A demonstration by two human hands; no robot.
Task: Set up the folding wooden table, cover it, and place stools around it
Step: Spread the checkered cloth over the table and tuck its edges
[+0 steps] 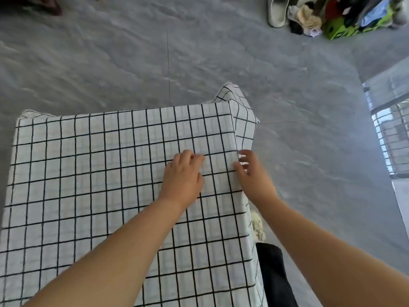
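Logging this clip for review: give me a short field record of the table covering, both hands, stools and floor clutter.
cover: white cotton tablecloth with black grid lines, spread over the tabletop, draping at the right edge
left hand: flat on the cloth, near the right edge
right hand: at the cloth's right edge, fingers on the fold
stools: none in view
floor: green box of clothes far right, pale slipper beside it
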